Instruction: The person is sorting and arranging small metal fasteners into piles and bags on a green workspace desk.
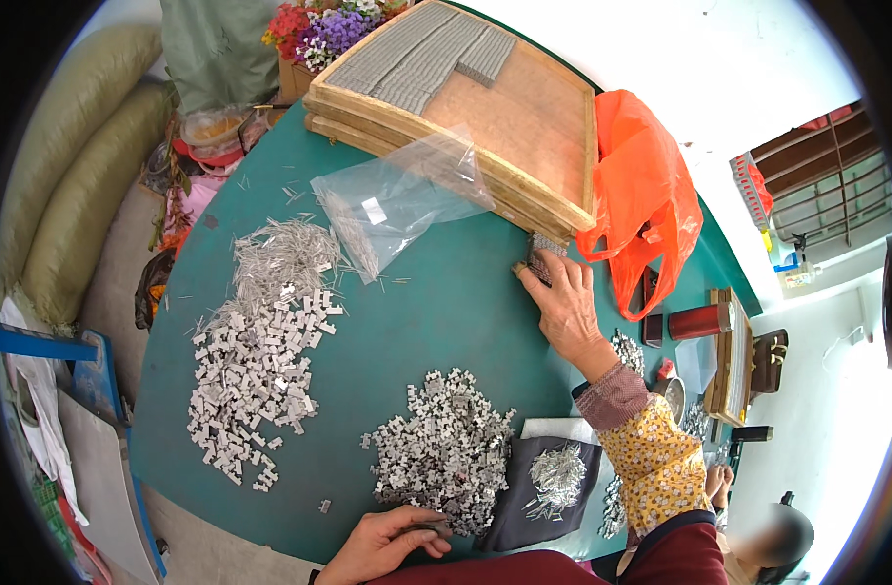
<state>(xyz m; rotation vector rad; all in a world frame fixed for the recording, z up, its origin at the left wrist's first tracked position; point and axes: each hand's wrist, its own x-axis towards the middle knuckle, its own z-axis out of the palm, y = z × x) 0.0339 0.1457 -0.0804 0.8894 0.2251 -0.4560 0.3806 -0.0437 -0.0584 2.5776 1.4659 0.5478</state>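
My right hand point(568, 310) reaches forward to the near corner of a wooden tray. Its fingers and thumb close round a small row of grey pieces point(545, 244). My left hand point(387, 544) is curled at the table's near edge, beside a heap of small grey notched pieces point(444, 444). Something dark shows between its thumb and fingers, too small to make out. Farther left lies another heap of pale grey pieces point(246, 380), meeting a pile of thin metal pins point(285, 258). The wooden tray point(592, 185) holds packed grey rows along its far left part.
A clear plastic bag point(416, 190) with pins leans by the tray. An orange plastic bag point(646, 185) sits at its right. More pins point(560, 478) lie on a dark cloth point(504, 507). A red cylinder point(697, 322) stands right. Another person point(773, 536) sits lower right.
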